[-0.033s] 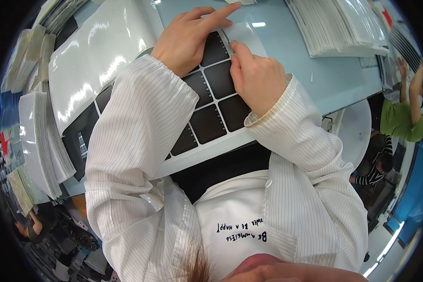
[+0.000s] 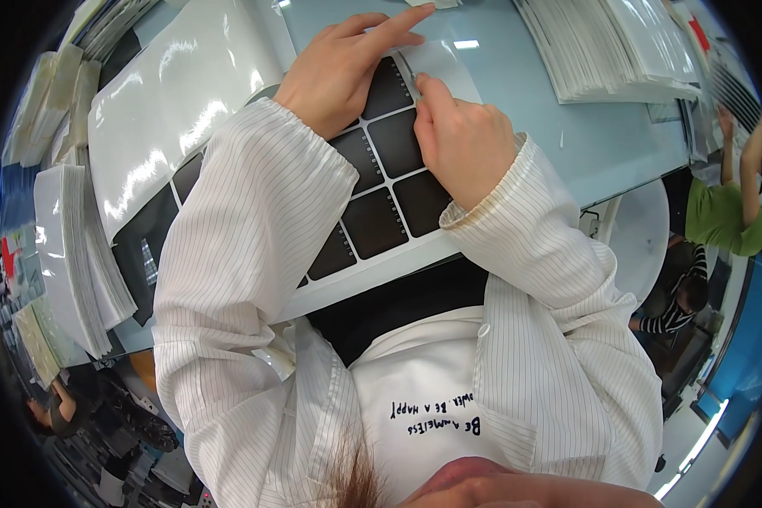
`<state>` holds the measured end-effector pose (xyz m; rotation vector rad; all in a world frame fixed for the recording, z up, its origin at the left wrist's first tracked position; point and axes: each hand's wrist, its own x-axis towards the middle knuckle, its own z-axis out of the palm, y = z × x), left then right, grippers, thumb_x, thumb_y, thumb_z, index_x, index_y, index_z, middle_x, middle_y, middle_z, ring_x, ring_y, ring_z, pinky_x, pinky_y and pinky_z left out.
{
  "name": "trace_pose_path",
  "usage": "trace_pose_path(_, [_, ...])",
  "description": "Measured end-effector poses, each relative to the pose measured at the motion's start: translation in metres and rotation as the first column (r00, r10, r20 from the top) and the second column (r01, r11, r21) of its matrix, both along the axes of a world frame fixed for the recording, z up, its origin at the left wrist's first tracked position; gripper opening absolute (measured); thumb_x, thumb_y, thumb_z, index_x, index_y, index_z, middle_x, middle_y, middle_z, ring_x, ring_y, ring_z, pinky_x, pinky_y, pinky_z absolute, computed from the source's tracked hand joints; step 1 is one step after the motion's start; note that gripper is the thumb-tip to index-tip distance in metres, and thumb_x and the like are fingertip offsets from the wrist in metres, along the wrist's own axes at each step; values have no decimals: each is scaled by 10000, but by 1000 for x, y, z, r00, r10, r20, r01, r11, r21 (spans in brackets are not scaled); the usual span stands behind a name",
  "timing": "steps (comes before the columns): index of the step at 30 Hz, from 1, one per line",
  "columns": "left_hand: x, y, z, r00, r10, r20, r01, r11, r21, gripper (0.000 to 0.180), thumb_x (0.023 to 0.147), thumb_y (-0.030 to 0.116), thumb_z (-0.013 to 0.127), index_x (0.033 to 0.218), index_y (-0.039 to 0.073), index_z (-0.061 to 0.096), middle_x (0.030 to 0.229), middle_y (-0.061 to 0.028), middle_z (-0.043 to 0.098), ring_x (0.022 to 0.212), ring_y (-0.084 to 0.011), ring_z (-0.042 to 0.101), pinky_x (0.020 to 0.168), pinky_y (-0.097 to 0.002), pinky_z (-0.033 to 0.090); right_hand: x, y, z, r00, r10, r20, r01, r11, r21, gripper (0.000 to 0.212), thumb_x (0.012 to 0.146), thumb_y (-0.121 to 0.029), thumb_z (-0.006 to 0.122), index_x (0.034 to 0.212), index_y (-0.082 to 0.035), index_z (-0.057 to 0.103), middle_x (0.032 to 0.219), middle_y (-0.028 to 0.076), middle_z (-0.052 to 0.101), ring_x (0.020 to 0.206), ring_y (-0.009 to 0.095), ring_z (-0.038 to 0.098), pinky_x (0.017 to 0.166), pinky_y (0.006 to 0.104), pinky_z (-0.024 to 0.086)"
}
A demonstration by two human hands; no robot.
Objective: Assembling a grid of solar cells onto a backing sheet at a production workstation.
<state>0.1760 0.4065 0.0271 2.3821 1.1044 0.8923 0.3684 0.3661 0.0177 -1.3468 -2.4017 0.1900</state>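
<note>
Head view, the only one supplied. The governing relation is at the upper centre of the frame: a slim tool projects from the right hand toward the upper left. Its visible long axis slants from lower right, at the fingertips, to upper left. The right hand is the nearer, being in contact; the left hand is just to the left of the tool, apart from it.

Position relative to the fingers: the tool leaves the right thumb and index finger, which are drawn together on it; its rear part is hidden in the grasp. Its far end lies along the upper right edge of the black-panelled sheet, beside the translucent film. Whether the tip touches either cannot be told.

The left hand's fingers are extended and loosely spread toward the upper right, with no object seen in them; its lower edge is over the panels. Pressure cannot be judged. A glossy white sheet lies at upper left; a stack of sheets, at upper right.
</note>
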Motion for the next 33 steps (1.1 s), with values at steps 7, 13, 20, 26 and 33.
trace_pose_path(7, [-3, -2, 1, 998, -51, 33, 53, 996, -67, 670, 889, -47, 444, 1526, 88, 288, 1286, -123, 637, 1235, -378, 493, 1083, -458, 342, -3, -1, 1, 998, -26, 53, 27, 999, -23, 220, 889, -60, 598, 1101, -5, 617, 649, 149, 650, 555, 329, 640, 520, 411, 501])
trace_pose_path(13, [-2, 0, -1, 998, -61, 30, 63, 996, -63, 650, 901, -44, 443, 1521, 75, 292, 1276, -114, 646, 1233, -374, 491, 1090, -447, 336, 1, 0, -1, 1000, 2, 5, -2, 1000, -3, 218, 886, -62, 604, 1095, -3, 624, 635, 145, 643, 545, 324, 636, 518, 412, 496])
trace_pose_path(20, [-2, -2, -3, 1000, -26, 10, 26, 1000, -12, 654, 891, -42, 458, 1515, 69, 300, 1278, -90, 649, 1213, -378, 502, 1071, -446, 361, 5, -2, 3, 1000, 8, 22, -8, 1000, -13, 211, 892, -63, 600, 1093, -2, 623, 625, 143, 636, 533, 320, 629, 516, 408, 491])
trace_pose_path(26, [-2, 0, -4, 999, -31, 21, 31, 999, -16, 646, 895, -32, 457, 1513, 73, 304, 1285, -80, 646, 1210, -376, 507, 1062, -440, 374, 10, -8, 7, 1000, 15, 2, -15, 999, -37, 207, 896, -57, 592, 1093, 2, 616, 575, 148, 608, 497, 323, 613, 494, 405, 478])
trace_pose_path(33, [-2, -1, -5, 1000, -24, 9, 24, 999, -30, 636, 905, -23, 450, 1515, 78, 301, 1289, -77, 643, 1218, -377, 503, 1072, -439, 368, 11, -15, 7, 999, 32, -9, -32, 998, -51, 204, 904, -58, 585, 1090, 20, 612, 562, 147, 602, 484, 320, 609, 487, 396, 475])
